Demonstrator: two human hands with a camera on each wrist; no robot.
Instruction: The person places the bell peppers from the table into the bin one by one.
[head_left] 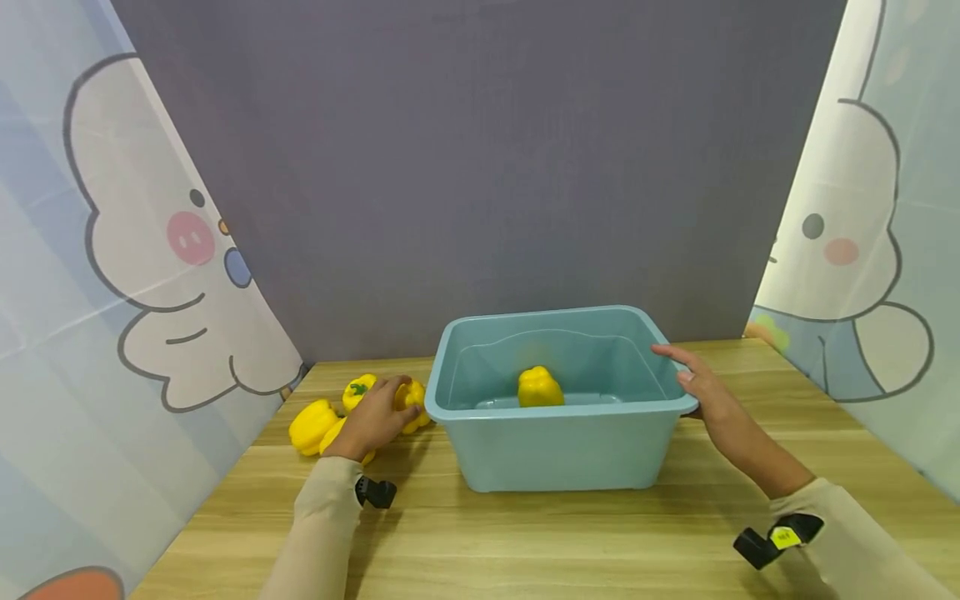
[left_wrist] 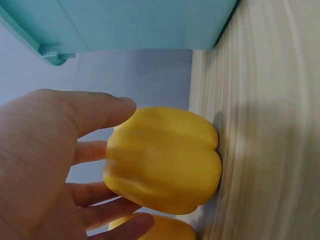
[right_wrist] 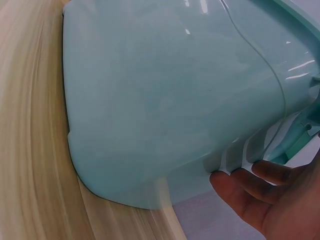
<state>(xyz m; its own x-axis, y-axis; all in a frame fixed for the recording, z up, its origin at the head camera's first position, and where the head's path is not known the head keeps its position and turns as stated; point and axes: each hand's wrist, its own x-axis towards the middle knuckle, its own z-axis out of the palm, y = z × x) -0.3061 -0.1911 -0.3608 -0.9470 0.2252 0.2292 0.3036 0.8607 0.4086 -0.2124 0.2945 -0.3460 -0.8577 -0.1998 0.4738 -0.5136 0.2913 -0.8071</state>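
A teal plastic basin (head_left: 557, 454) stands mid-table with one yellow bell pepper (head_left: 540, 387) inside it. Left of the basin lie several more yellow peppers (head_left: 312, 425). My left hand (head_left: 392, 402) reaches over them and curls round the pepper nearest the basin (head_left: 414, 397). In the left wrist view the thumb and fingers (left_wrist: 107, 207) wrap that pepper (left_wrist: 165, 160), which rests on the table, with another pepper (left_wrist: 167, 231) just below. My right hand (head_left: 686, 377) holds the basin's right rim, thumb on top. The right wrist view shows its fingers (right_wrist: 250, 176) tucked under the rim beside the basin wall (right_wrist: 160, 115).
The wooden table (head_left: 570, 542) runs back to a purple backdrop (head_left: 480, 167). Cartoon-print curtains (head_left: 112, 275) hang close on both sides. Each wrist carries a small black camera (head_left: 375, 492).
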